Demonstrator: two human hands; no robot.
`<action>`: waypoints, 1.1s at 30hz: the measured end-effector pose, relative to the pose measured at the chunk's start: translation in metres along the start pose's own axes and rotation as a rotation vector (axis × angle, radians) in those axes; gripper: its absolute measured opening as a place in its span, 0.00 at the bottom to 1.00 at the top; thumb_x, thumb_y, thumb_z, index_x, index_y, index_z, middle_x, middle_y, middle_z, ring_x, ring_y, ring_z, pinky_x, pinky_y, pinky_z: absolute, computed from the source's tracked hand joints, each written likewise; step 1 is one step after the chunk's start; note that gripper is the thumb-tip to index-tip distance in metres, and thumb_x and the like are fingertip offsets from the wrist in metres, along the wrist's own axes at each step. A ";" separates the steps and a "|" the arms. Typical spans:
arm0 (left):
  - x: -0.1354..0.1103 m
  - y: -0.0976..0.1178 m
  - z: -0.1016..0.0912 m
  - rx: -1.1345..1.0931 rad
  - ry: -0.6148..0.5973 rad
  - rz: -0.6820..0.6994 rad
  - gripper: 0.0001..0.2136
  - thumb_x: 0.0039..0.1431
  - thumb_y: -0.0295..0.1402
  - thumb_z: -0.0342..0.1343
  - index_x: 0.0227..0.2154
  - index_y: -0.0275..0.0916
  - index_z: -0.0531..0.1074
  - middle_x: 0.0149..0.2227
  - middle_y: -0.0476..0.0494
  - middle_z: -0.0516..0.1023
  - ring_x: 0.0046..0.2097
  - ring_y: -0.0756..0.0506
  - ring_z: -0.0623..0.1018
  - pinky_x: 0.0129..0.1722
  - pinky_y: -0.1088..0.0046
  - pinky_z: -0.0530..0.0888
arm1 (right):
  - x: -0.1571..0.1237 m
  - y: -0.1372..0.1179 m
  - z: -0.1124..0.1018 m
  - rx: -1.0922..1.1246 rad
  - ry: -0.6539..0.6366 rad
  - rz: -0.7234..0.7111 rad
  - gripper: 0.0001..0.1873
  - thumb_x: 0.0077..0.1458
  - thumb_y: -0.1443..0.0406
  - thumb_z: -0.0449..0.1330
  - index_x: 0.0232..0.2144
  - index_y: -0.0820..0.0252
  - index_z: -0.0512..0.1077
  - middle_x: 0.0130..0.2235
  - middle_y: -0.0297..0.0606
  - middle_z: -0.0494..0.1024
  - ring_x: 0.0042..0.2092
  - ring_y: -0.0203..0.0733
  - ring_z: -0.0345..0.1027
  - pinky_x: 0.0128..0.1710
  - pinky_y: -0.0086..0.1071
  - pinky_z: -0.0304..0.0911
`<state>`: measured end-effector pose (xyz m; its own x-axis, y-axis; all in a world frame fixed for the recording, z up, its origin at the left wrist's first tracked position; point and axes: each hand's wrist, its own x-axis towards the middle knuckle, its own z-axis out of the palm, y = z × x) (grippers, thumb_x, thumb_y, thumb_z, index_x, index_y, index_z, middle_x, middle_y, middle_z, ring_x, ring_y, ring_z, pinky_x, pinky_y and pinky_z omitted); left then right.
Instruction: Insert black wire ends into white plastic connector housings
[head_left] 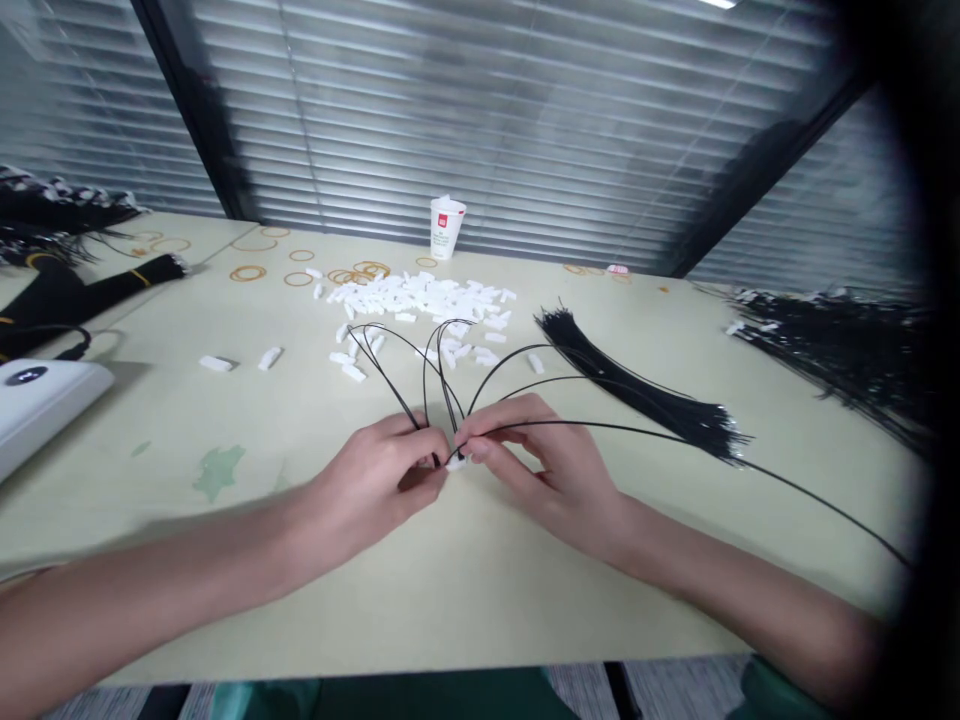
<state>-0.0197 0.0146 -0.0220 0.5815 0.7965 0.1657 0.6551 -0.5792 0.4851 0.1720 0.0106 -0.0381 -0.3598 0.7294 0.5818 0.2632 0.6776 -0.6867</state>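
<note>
Simply black cords (600,426) (thin, looped)

The thin black cords (405,365) are showing plain black, and the long bundle of black cords (637,385) is matching them. The heap of small white plastic pieces (427,298) is looking pure white. The white paper cup (447,228) is bearing a red square mark. The flat pale yellow-green worktop (487,600) is carrying a dull green blotch (217,470), and the thin rubber rings (247,273) are showing tan-orange.
</note>
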 end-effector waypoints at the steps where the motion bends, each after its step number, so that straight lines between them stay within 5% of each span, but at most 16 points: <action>1: 0.000 0.000 0.000 0.004 -0.004 -0.016 0.02 0.56 0.26 0.50 0.30 0.39 0.66 0.29 0.50 0.65 0.29 0.52 0.68 0.28 0.76 0.65 | 0.000 0.001 0.003 -0.050 -0.016 0.011 0.05 0.56 0.68 0.55 0.37 0.57 0.67 0.36 0.32 0.73 0.37 0.30 0.68 0.38 0.26 0.66; 16: -0.009 0.007 0.003 -0.059 -0.005 -0.111 0.09 0.55 0.25 0.48 0.38 0.44 0.59 0.32 0.52 0.68 0.32 0.51 0.71 0.30 0.76 0.68 | -0.005 0.002 0.011 0.004 0.003 0.211 0.03 0.55 0.68 0.56 0.34 0.55 0.67 0.34 0.30 0.72 0.37 0.31 0.66 0.36 0.26 0.63; 33: -0.008 0.009 0.001 -0.077 -0.025 -0.110 0.09 0.55 0.24 0.48 0.36 0.43 0.57 0.33 0.51 0.68 0.33 0.50 0.72 0.30 0.76 0.68 | -0.008 -0.002 0.011 -0.062 0.000 0.085 0.05 0.54 0.70 0.57 0.34 0.56 0.67 0.35 0.30 0.74 0.37 0.31 0.69 0.36 0.24 0.64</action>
<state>-0.0176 0.0027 -0.0197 0.5206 0.8494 0.0872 0.6773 -0.4730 0.5635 0.1643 0.0021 -0.0462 -0.3337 0.7845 0.5227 0.3476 0.6178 -0.7054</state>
